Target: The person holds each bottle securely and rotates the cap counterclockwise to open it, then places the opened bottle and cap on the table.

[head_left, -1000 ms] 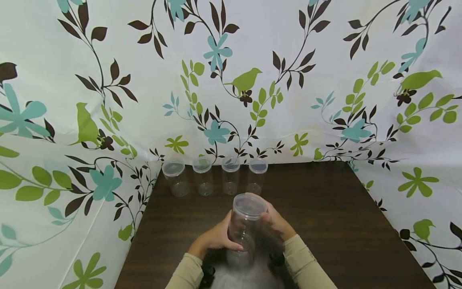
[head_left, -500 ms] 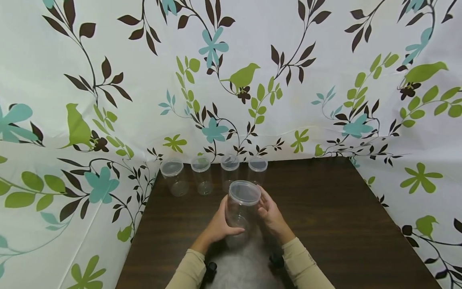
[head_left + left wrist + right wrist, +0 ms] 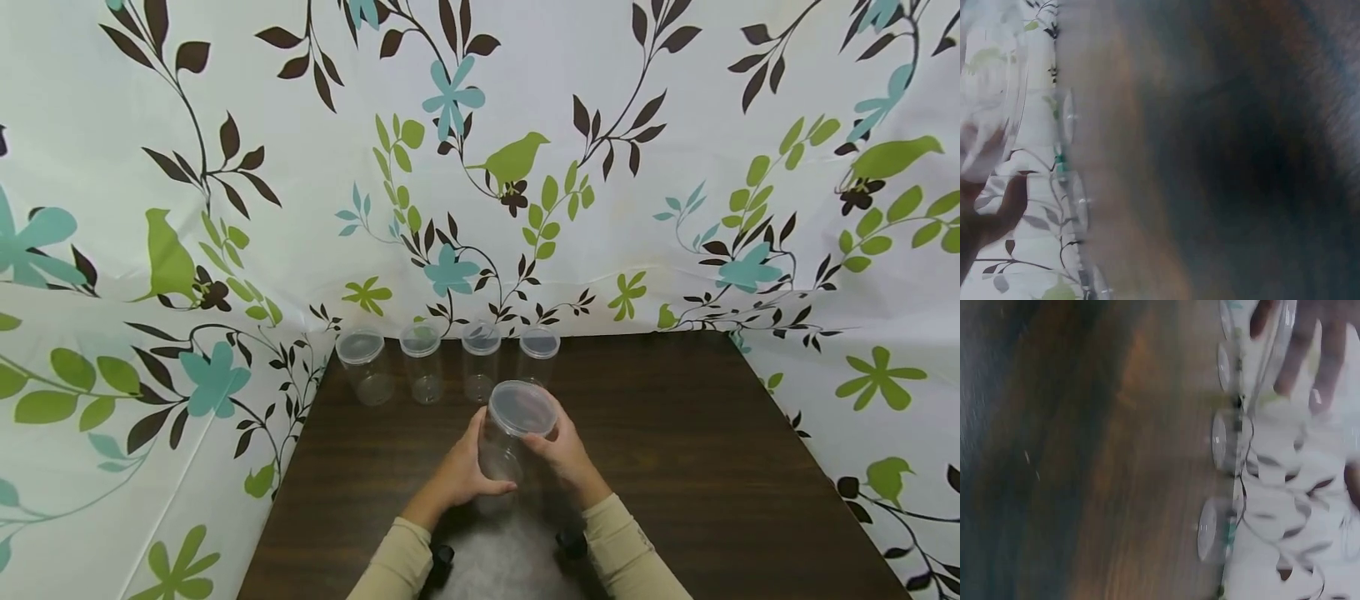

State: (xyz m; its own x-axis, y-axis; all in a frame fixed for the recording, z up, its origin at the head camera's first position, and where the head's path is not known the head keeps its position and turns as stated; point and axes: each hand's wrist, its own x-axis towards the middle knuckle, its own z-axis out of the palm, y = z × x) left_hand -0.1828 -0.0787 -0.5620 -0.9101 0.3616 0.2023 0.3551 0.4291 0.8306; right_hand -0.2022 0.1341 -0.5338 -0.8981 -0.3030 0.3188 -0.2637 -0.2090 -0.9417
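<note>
A clear plastic jar (image 3: 498,454) with a translucent lid (image 3: 522,407) is held in the air above the dark table, tilted slightly. My left hand (image 3: 457,473) grips the jar's body from the left, thumb across its front. On the right, my right hand (image 3: 568,457) holds the jar near its top, with the thumb at the lid's edge. Part of the jar (image 3: 991,94) shows in the left wrist view beside the left thumb. Through the clear plastic in the right wrist view, fingers of the right hand (image 3: 1316,359) are visible.
Several similar lidded jars (image 3: 422,367) stand in a row along the back left of the dark wood table (image 3: 675,467). A white curtain (image 3: 600,208) printed with leaves, flowers and birds hangs behind and at both sides.
The jar rose and shifted a little left, then moved slightly right. Its lid now tips more toward the right, and the right thumb has come up to the lid's edge.
</note>
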